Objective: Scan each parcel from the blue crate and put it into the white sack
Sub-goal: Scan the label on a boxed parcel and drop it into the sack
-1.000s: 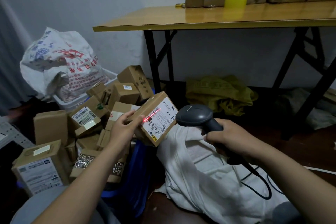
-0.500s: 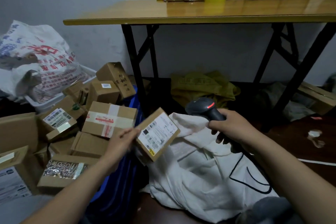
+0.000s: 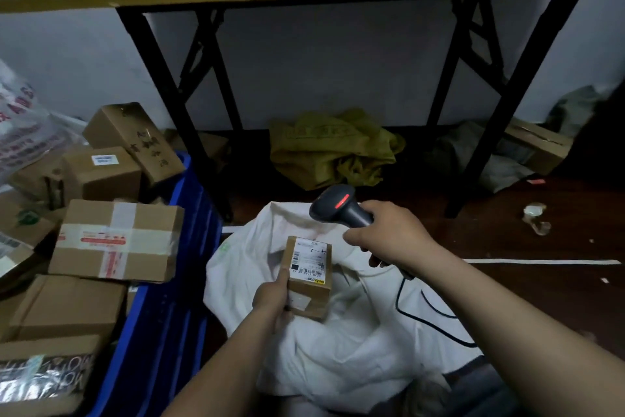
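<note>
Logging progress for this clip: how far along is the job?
Done: one parcel is out of the blue crate. In hand: left hand holds it over the white sack; right hand grips the scanner. Left: dropping it in, plus many boxes in the crate.

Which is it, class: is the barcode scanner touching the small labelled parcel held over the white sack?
Apart. The head view shows the cloth of the white sack between the scanner and the parcel.
</note>
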